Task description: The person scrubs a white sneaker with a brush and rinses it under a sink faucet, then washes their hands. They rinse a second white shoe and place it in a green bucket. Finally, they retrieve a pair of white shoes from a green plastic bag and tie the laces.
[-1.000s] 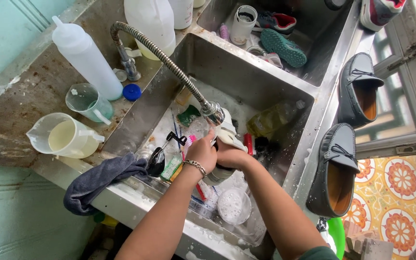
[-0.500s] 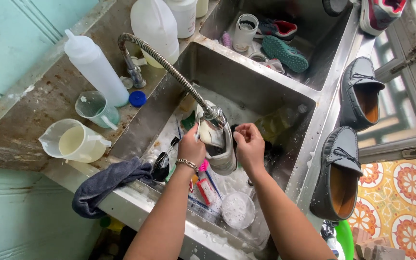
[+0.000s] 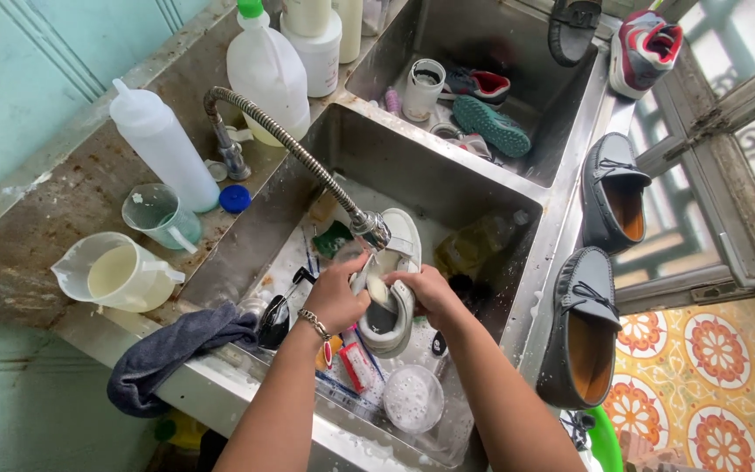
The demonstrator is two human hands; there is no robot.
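Gripping a pale shoe (image 3: 391, 306) under the hose nozzle (image 3: 370, 229), both hands, left (image 3: 339, 293) & right (image 3: 427, 293), stay clamped on it mid-sink (image 3: 447, 162); soapy grip may slip, dropping it toward 6 o'clock onto brushes.

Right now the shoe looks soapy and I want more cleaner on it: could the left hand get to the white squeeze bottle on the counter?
Probably yes. The left hand grips the white shoe under the faucet head; the squeeze bottle stands uncovered on that side, with only two measuring cups nearby. It would have to release the shoe first.
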